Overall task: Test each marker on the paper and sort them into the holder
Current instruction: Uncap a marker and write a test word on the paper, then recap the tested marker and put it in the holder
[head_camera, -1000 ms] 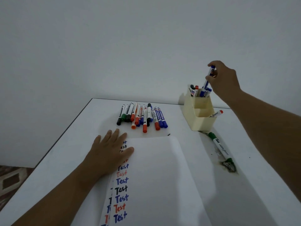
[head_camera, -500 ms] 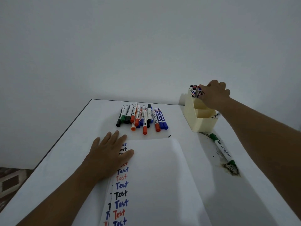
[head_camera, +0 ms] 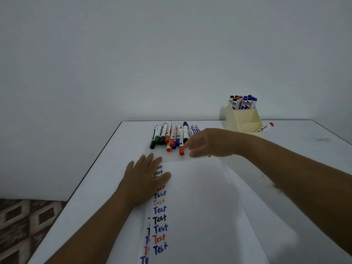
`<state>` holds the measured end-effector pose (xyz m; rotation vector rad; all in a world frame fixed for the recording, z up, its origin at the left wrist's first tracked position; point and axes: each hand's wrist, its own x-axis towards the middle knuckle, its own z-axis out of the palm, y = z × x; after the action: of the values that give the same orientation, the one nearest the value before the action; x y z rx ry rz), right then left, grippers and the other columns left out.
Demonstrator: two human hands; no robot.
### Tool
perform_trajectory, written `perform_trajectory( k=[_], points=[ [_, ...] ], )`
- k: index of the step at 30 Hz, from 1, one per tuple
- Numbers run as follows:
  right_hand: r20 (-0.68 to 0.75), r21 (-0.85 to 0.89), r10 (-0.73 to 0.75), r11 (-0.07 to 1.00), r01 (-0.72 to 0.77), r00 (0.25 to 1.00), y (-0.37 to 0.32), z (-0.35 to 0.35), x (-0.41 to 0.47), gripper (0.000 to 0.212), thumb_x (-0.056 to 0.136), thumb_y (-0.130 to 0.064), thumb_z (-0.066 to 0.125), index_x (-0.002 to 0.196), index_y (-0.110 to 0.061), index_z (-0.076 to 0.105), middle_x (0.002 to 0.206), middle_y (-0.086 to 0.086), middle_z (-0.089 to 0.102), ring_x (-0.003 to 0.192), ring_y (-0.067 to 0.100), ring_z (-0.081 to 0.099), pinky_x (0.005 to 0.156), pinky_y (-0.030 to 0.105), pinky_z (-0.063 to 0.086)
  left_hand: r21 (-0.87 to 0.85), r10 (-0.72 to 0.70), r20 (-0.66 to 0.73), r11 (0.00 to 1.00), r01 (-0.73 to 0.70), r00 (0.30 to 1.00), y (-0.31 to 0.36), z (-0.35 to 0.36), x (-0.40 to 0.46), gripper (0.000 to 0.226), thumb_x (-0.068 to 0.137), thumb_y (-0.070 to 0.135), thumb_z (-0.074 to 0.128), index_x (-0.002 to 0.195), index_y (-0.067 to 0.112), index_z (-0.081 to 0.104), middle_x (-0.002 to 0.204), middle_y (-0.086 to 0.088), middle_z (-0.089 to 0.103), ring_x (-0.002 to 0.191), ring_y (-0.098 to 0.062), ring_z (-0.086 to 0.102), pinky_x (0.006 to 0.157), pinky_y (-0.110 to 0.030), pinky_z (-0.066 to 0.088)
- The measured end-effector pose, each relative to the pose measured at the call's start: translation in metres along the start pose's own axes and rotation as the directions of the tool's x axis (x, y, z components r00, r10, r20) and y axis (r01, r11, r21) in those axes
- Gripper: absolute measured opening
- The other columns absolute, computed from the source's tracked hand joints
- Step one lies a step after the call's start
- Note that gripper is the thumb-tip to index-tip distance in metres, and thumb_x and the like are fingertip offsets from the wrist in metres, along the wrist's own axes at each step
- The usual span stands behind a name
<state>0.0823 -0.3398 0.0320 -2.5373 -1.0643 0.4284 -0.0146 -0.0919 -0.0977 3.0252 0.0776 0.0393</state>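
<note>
White tabletop (head_camera: 106,174), head view: your right hand (head_camera: 207,142), fingers loosely spread and empty, sits just right of the marker row (head_camera: 171,135), nearest the red-capped marker (head_camera: 182,141). Barrels run away from you. Your left hand (head_camera: 144,177) lies flat on the paper (head_camera: 200,206), farther off.

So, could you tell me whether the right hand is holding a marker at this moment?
No, the right hand reaches with loose, empty fingers toward the row of markers lying on the table.

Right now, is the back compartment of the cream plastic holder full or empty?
Full: capped markers stand upright, crowded in the cream plastic holder's back compartment.
</note>
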Motion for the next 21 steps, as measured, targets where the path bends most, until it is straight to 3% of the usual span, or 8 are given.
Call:
perform_trajectory(
  k=[3, 6, 9, 12, 17, 21],
  points=[
    [0.255, 0.189, 0.187, 0.953, -0.238, 0.949, -0.02, 0.018, -0.005, 0.056, 0.092, -0.05, 0.068, 0.141, -0.028, 0.056, 0.138, 0.0, 0.062, 0.122, 0.023, 0.06, 0.1, 0.042, 0.053, -0.008, -0.014, 0.006, 1.0, 0.014, 1.0, 0.002, -0.001, -0.002, 0.082, 0.087, 0.08, 0.016, 0.157, 0.037, 0.008, 0.167, 0.003, 0.004, 0.154, -0.019, 0.0, 0.123, -0.051, 0.006],
    [0.214, 0.204, 0.398, 0.875, -0.44, 0.892, -0.026, 0.034, -0.007, 0.067, 0.088, -0.058, 0.069, 0.139, -0.016, 0.055, 0.13, 0.006, 0.066, 0.115, 0.028, 0.062, 0.097, 0.041, 0.055, -0.003, -0.036, 0.01, 0.999, 0.036, 0.999, 0.004, -0.003, -0.001, 0.081, 0.088, 0.079, 0.019, 0.157, 0.037, 0.009, 0.167, 0.004, 0.005, 0.154, -0.019, 0.001, 0.123, -0.051, 0.006],
    [-0.005, 0.056, 0.408, 0.912, -0.407, 0.913, -0.022, 0.055, -0.01, 0.061, 0.091, -0.06, 0.063, 0.131, -0.014, 0.062, 0.13, 0.004, 0.065, 0.11, 0.02, 0.064, 0.092, 0.03, 0.052, -0.018, -0.059, 0.009, 0.998, 0.059, 0.998, 0.006, -0.006, 0.001, 0.081, 0.088, 0.079, 0.023, 0.157, 0.038, 0.012, 0.167, 0.005, 0.007, 0.154, -0.018, 0.003, 0.123, -0.049, 0.006],
    [-0.206, 0.026, 0.306, 0.951, -0.307, 0.93, -0.015, 0.08, -0.025, 0.06, 0.092, -0.064, 0.058, 0.14, -0.028, 0.055, 0.145, -0.003, 0.055, 0.129, 0.018, 0.051, 0.105, 0.035, 0.046, -0.048, -0.082, 0.003, 0.995, 0.082, 0.997, 0.008, -0.01, 0.002, 0.079, 0.088, 0.079, 0.027, 0.155, 0.039, 0.019, 0.166, 0.006, 0.012, 0.152, -0.017, 0.01, 0.123, -0.047, 0.01],
    [-0.215, -0.132, 0.241, 0.953, -0.272, 0.946, 0.002, 0.117, -0.033, 0.071, 0.095, -0.074, 0.031, 0.157, -0.037, 0.027, 0.167, -0.007, 0.022, 0.156, 0.022, 0.011, 0.126, 0.043, 0.015, -0.134, -0.159, -0.121, 0.981, 0.143, 0.98, 0.003, -0.024, 0.015, 0.055, 0.093, 0.065, 0.038, 0.137, 0.035, 0.051, 0.145, 0.008, 0.048, 0.13, -0.015, 0.044, 0.104, -0.043, 0.031],
    [-0.248, -0.158, 0.2, 0.957, -0.244, 0.948, 0.002, 0.121, -0.035, 0.066, 0.1, -0.068, 0.027, 0.158, -0.036, 0.025, 0.168, -0.005, 0.019, 0.155, 0.019, 0.014, 0.125, 0.038, 0.011, -0.18, -0.173, -0.217, 0.974, 0.135, 0.961, -0.008, -0.035, 0.031, 0.044, 0.097, 0.05, 0.049, 0.137, 0.032, 0.049, 0.136, 0.003, 0.051, 0.121, -0.018, 0.052, 0.098, -0.038, 0.043]
  ],
)
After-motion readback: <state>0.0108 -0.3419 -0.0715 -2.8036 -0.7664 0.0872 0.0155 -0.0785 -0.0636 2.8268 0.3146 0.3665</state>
